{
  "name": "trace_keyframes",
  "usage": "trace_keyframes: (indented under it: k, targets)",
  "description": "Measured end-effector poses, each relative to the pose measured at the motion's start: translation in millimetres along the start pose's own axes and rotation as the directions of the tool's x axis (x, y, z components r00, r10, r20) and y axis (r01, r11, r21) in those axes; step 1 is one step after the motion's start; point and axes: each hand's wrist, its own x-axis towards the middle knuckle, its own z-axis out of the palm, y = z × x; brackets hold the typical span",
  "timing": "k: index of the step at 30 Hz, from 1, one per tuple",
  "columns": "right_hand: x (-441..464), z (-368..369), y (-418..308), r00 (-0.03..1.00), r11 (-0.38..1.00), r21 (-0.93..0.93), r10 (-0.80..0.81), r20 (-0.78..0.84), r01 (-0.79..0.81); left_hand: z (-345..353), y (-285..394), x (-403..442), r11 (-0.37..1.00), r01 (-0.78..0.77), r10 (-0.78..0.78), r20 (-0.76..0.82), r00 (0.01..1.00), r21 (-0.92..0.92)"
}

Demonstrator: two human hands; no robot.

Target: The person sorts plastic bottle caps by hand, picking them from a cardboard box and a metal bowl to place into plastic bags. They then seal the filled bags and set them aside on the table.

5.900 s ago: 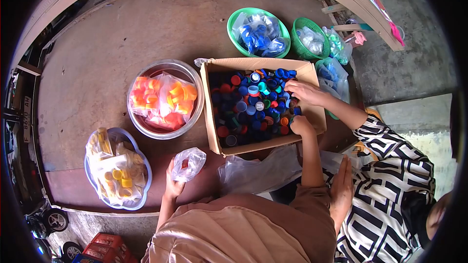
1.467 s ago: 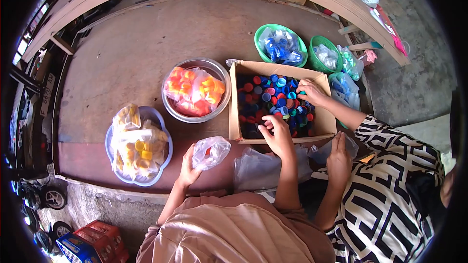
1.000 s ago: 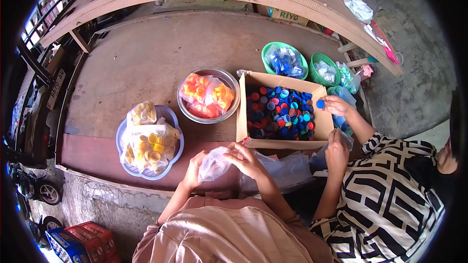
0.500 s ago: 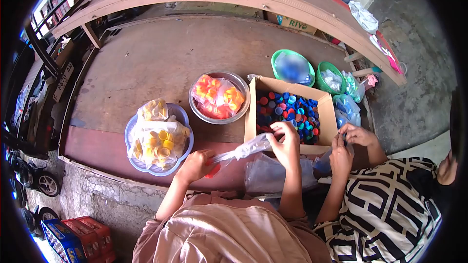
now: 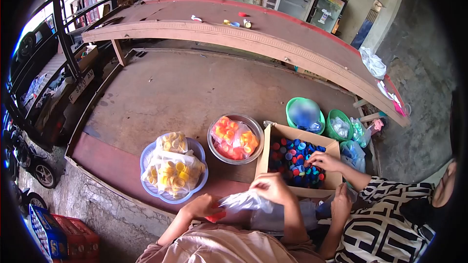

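Observation:
A clear plastic bag (image 5: 244, 201) with something red at its lower left end is stretched between my two hands. My left hand (image 5: 202, 206) is closed round the red end, and my right hand (image 5: 274, 188) pinches the other end. Flat clear bags (image 5: 287, 216) lie below my right hand. Beyond it, the cardboard box (image 5: 333, 181) holds many blue, red and green caps. A steel bowl (image 5: 260, 133) holds bagged orange and red caps. Bagged yellow caps (image 5: 174, 175) fill the light-blue basket (image 5: 144, 158) at the left.
At the right, a co-worker in a patterned sleeve has one hand (image 5: 327, 161) over the box and the other (image 5: 341, 204) near a bag. Green baskets (image 5: 331, 134) with bags stand behind the box. A raised wooden bench (image 5: 204, 28) crosses the back; crates (image 5: 73, 238) stand lower left.
The view has tilted up, so the table sits lower. My hands still hold the bag, now drawn out nearly level. The co-worker's one hand has gone from beside the other back to the box.

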Motion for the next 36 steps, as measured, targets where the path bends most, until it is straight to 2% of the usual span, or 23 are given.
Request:
trace_keyframes:
  k: [1, 2, 4, 6, 7, 8, 10, 11, 13, 14, 15, 16, 18, 19, 20, 22, 24, 26, 29, 30, 32, 34, 36]
  targets:
    - [-2, -11, 0, 0.99, 1.0, 0.007, 0.004, -0.142, -0.003, -2, -2, -3, 0.999, 0.01, -0.01, -0.021, 1.0, -0.034]
    - [-6, -24, 3, 0.971, 0.997, -0.018, 0.071, -0.226, -0.077, -2, -3, -7, 0.997, 0.018, -0.021, -0.041, 0.999, -0.071]
    - [-11, -38, 14, 0.948, 0.974, 0.22, 0.123, -0.294, -0.059, -5, -4, -6, 0.997, 0.024, -0.029, -0.069, 0.997, -0.067]
    - [0, -31, 6, 0.91, 0.969, 0.209, -0.034, -0.413, 0.131, -5, -3, -6, 1.0, 0.03, -0.03, -0.077, 0.997, 0.005]
    - [3, -32, -9, 0.916, 0.977, 0.143, -0.093, -0.39, 0.159, -3, -3, -5, 0.999, 0.051, -0.05, -0.08, 0.996, 0.013]
    - [2, -32, -20, 0.962, 0.995, 0.09, -0.011, -0.274, 0.037, -1, -4, -3, 0.997, 0.068, -0.066, -0.085, 0.994, 0.025]
    - [2, -30, -33, 0.989, 0.976, -0.16, 0.138, -0.053, -0.145, 0, -7, 2, 0.993, 0.1, -0.095, -0.093, 0.991, 0.054]
    - [3, -24, -21, 0.995, 0.987, -0.145, 0.064, -0.073, -0.074, 1, -6, 3, 0.999, 0.053, -0.053, -0.136, 0.989, -0.003]
    - [-4, -29, -11, 0.982, 0.982, -0.037, 0.186, -0.036, -0.187, 4, -1, 1, 0.992, -0.043, 0.016, -0.227, 0.974, -0.116]
    - [-7, -33, -7, 0.97, 0.97, 0.015, 0.243, -0.012, -0.243, 10, -4, 2, 0.975, -0.137, 0.081, -0.291, 0.953, -0.175]
    - [-10, -35, -4, 0.978, 0.979, 0.049, 0.2, -0.05, -0.198, 15, -6, 5, 0.946, -0.231, 0.14, -0.356, 0.924, -0.227]
    - [-11, -42, -10, 0.96, 0.957, 0.106, 0.275, -0.048, -0.269, 18, -8, 6, 0.906, -0.325, 0.191, -0.423, 0.886, -0.272]
    - [-17, -47, 5, 0.968, 0.952, 0.275, 0.188, -0.169, -0.137, 8, -1, -5, 0.938, -0.194, 0.097, -0.319, 0.943, -0.288]
    - [-17, -47, 10, 0.959, 0.968, 0.24, 0.136, -0.25, -0.074, 1, 3, -9, 0.949, -0.129, 0.05, -0.266, 0.963, -0.289]
    - [-13, -45, -2, 0.934, 0.949, 0.307, 0.172, -0.314, -0.072, 3, -3, -10, 0.964, -0.096, 0.028, -0.265, 0.964, -0.247]
    - [-11, -39, -16, 0.968, 0.97, 0.188, 0.185, -0.17, -0.152, 9, -16, -11, 0.987, -0.029, -0.016, -0.269, 0.963, -0.16]
    - [-10, -34, 0, 0.94, 0.929, 0.148, 0.338, 0.036, -0.34, 2, -6, -11, 0.984, -0.063, 0.016, -0.272, 0.962, -0.166]
    - [-11, -31, 9, 0.975, 0.968, 0.117, 0.223, -0.009, -0.22, 3, -7, -11, 0.975, -0.085, 0.027, -0.273, 0.962, -0.203]
    - [-11, -31, 0, 0.989, 0.988, 0.048, 0.143, 0.027, -0.144, 12, -20, -12, 0.953, -0.085, 0.006, -0.262, 0.965, -0.292]
    - [-11, -32, -11, 0.967, 0.97, 0.053, 0.229, 0.109, -0.235, 11, -17, -12, 0.945, -0.081, -0.003, -0.258, 0.966, -0.316]
    - [-10, -26, 5, 0.979, 0.946, 0.253, 0.188, 0.076, -0.202, 11, -17, -13, 0.923, -0.087, -0.011, -0.253, 0.967, -0.374]
    - [-14, -31, 15, 0.971, 0.939, 0.254, 0.238, 0.015, -0.234, 15, -21, -13, 0.889, -0.104, -0.013, -0.25, 0.968, -0.445]
    - [-14, -40, 4, 0.969, 0.946, 0.212, 0.249, 0.001, -0.243, 11, -16, -15, 0.898, -0.092, -0.006, -0.22, 0.976, -0.431]
